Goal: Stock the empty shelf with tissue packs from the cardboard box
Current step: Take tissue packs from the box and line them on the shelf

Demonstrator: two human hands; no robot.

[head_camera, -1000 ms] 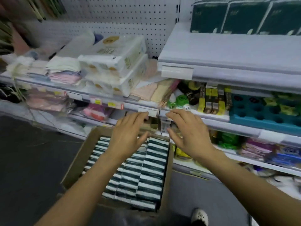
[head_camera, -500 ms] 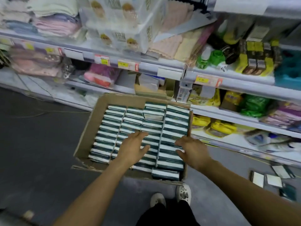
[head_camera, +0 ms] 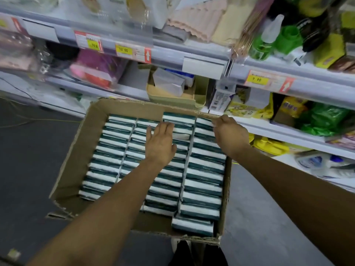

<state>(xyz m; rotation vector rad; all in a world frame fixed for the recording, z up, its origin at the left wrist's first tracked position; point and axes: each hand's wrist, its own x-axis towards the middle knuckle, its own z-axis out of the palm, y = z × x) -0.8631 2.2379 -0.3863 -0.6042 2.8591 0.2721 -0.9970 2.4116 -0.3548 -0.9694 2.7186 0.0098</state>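
An open cardboard box (head_camera: pixel 76 160) stands on the floor in front of the shelving, filled with rows of dark green and white tissue packs (head_camera: pixel 203 185) standing on edge. My left hand (head_camera: pixel 160 143) lies flat, fingers straight, on the packs of the third row near the box's far end. At the far right corner, my right hand (head_camera: pixel 228 133) has its fingers reaching over the last packs of the rightmost row, by the box's far wall. Neither hand has lifted a pack. One pack (head_camera: pixel 192 225) lies loose at the near right corner.
Stocked shelves run across the top and right: price tags (head_camera: pixel 123 49), a pink packet (head_camera: pixel 96 72), a beige tray of small boxes (head_camera: pixel 172 93), yellow and green bags (head_camera: pixel 324 118). Dark floor lies left of the box. My legs and one shoe (head_camera: pixel 192 252) are just behind it.
Both hands moved from the near half of the box to its far end. The view has come closer to the box.
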